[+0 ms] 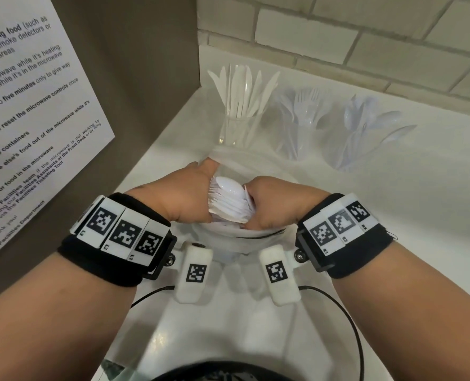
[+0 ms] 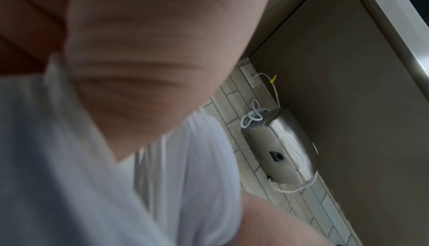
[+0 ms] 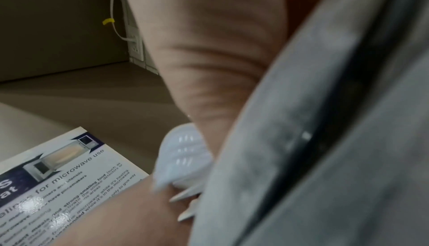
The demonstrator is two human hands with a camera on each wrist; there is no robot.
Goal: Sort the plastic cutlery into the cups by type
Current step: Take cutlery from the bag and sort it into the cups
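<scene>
Both hands clasp a stack of white plastic cutlery (image 1: 228, 200), spoon bowls uppermost, inside a clear plastic bag (image 1: 258, 165) near the counter's front. My left hand (image 1: 194, 192) grips the stack from the left, and my right hand (image 1: 266, 204) grips it from the right; the fingertips are hidden. Three clear cups stand behind: one with white knives (image 1: 240, 105), one with clear forks (image 1: 302, 116), one with clear spoons (image 1: 365, 130). The wrist views are blurred, with spoon bowls (image 2: 199, 158) (image 3: 183, 156) beside each palm.
A brown panel (image 1: 134, 50) with a microwave notice (image 1: 30, 111) walls the left side. A brick wall (image 1: 365, 37) runs behind the cups. The white counter (image 1: 393, 243) extends right. On the brick wall hangs a metal unit (image 2: 278, 149) with a white cord.
</scene>
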